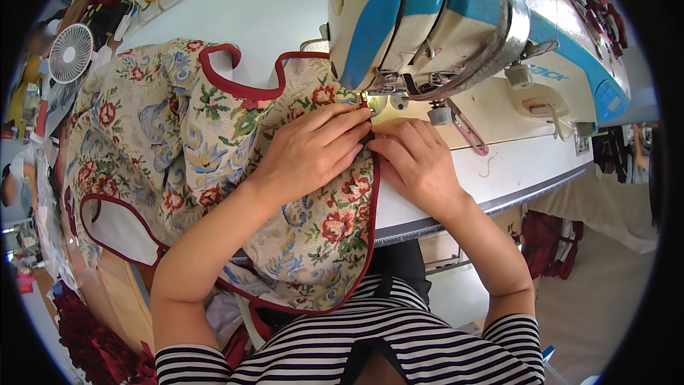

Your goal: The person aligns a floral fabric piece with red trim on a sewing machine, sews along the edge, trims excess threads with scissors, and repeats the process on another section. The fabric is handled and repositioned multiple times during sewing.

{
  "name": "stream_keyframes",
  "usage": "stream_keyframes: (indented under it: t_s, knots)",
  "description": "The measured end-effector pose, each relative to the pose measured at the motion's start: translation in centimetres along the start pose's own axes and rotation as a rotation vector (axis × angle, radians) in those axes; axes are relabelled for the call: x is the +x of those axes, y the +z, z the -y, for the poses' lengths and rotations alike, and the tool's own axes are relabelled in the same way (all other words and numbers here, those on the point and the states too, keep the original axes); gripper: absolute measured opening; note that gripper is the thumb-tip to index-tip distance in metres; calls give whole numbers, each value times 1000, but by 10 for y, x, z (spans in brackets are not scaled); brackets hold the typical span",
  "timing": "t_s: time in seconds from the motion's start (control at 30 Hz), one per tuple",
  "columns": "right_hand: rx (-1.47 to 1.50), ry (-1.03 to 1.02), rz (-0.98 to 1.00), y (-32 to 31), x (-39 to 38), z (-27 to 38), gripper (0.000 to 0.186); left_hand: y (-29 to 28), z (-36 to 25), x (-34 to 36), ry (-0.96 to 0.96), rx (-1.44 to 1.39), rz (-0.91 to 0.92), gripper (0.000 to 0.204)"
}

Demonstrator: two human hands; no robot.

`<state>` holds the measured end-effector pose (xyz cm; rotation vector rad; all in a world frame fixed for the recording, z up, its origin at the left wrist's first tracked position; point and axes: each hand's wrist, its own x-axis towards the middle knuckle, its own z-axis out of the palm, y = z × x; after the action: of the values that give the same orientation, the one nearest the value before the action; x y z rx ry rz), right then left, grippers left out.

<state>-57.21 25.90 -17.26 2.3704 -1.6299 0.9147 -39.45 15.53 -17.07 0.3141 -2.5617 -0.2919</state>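
Observation:
A floral tapestry-like garment (214, 135) with dark red binding lies across the white table, its lower part hanging toward my lap. Its right-hand bound edge runs up under the presser foot (365, 98) of the sewing machine (427, 25). My left hand (310, 144) lies on the cloth just left of that edge, fingers stretched out side by side, fingertips close to the foot; its thumb is hidden. From the right, my right hand (419, 162) pinches the bound edge between thumb and fingers, slightly below the foot. A small dark piece shows between the hands.
On the machine bed lie thread snips (467, 128) with a pinkish handle. A loose thread (487, 167) rests nearby on the table. A ruler strip (491, 203) follows the table's front edge. A white fan (71, 53) and cluttered materials stand at the far left; dark red cloth (552, 242) hangs at right.

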Motion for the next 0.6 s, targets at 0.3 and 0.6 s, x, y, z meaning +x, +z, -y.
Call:
stream_keyframes:
  t_s: [0.3,0.6]
  knots:
    - [-63,30,-6,-1,-2,3,21,1,2,-2,-67,-43,-25,30]
    - [-116,-59,17,-1,1,-1,14,0,0,-1,-53,23,29,37]
